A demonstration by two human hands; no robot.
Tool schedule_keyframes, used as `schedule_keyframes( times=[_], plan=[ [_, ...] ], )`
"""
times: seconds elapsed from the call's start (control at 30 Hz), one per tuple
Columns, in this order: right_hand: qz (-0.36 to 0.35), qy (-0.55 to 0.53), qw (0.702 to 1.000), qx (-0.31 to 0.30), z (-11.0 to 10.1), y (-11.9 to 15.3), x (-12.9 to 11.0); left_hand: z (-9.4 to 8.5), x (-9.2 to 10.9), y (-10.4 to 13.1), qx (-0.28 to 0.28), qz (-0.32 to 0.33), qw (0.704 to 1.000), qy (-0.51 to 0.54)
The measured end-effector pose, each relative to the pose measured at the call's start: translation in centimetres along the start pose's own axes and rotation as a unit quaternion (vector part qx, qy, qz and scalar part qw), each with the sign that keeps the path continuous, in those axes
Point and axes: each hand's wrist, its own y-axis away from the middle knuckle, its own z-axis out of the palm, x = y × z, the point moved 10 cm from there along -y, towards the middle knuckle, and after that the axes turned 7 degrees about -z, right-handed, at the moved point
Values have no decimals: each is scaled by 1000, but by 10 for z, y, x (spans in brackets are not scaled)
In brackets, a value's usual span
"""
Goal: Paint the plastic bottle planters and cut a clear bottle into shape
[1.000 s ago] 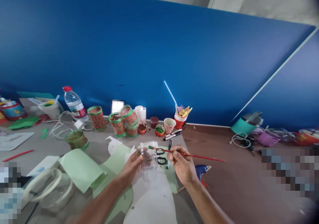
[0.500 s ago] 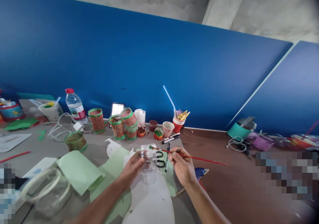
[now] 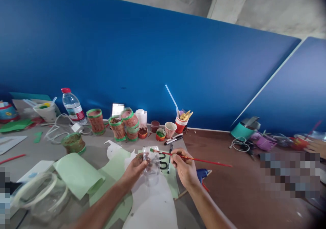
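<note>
My left hand (image 3: pixel 137 166) grips a clear plastic bottle piece (image 3: pixel 152 171) by its left side, above the white sheet (image 3: pixel 154 207). Between the fingers of my right hand (image 3: pixel 183 166) is a thin red paintbrush (image 3: pixel 209 162). Its green-stained bristles point left and lie at the bottle piece's upper rim; whether they touch it I cannot tell. Black scissor handles (image 3: pixel 163 161) and a marker (image 3: pixel 170 159) lie just behind, on light green paper (image 3: pixel 174 185). Beyond stand a small pot of green paint (image 3: pixel 160 134) and a pot of brown paint (image 3: pixel 143 133).
Several brown, green-rimmed containers (image 3: pixel 95 122) stand along the back, near a water bottle (image 3: pixel 73 106). A red cup (image 3: pixel 181 125) holds wooden cutlery. The blue glue gun (image 3: pixel 202 174) lies beside my right wrist. Clear plastic pieces with tubing (image 3: pixel 38 195) sit at front left.
The view has shifted slightly, so most things sit a little further left and higher. Both hands keep their holds, with the brush tip still at the bottle piece's rim.
</note>
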Motion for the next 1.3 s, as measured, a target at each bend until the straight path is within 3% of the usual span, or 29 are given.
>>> schedule_keyframes(
  times=[0.33,0.93,1.3],
  plan=[
    [-21,78,996,-23,-6,-5,0,-2,1,-1,11,6,1000,-16],
    [42,-11,998,37,-18,-14,0,2,1,9,21,-47,997,66],
    [56,-35,997,34,-18,-15,6,14,0,11,-85,-67,985,135]
  ],
)
